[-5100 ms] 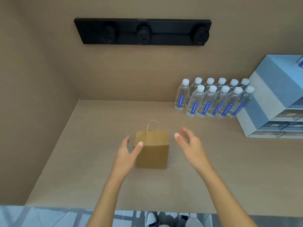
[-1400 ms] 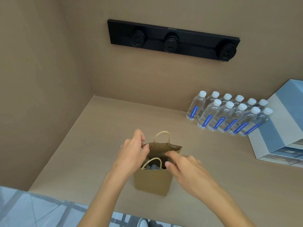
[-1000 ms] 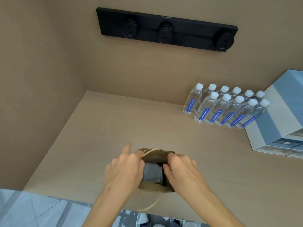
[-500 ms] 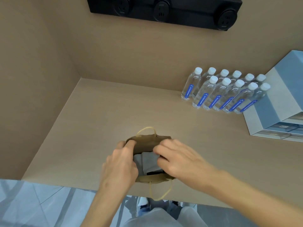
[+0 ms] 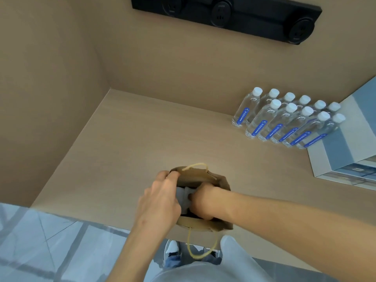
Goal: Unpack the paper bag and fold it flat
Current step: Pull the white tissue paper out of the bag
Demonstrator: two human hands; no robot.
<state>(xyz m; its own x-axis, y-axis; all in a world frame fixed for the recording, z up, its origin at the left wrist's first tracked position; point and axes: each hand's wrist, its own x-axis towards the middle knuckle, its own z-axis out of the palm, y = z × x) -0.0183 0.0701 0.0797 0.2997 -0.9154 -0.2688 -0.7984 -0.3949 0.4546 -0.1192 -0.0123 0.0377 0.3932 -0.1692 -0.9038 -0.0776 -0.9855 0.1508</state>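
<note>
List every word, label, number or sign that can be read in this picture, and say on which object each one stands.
No text here can be read.
Blue labels on the clear plastic water bottles with white caps: white print, too small and blurred.
Pale blue and white cardboard box: no legible text.
Brown paper bag with cord handles: no print visible.
Black wall socket strip: no legible marking.

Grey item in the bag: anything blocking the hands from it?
No. The bag is open; the right hand is inside, on the grey item, and the left hand holds the left rim. Nothing lies between them.
</note>
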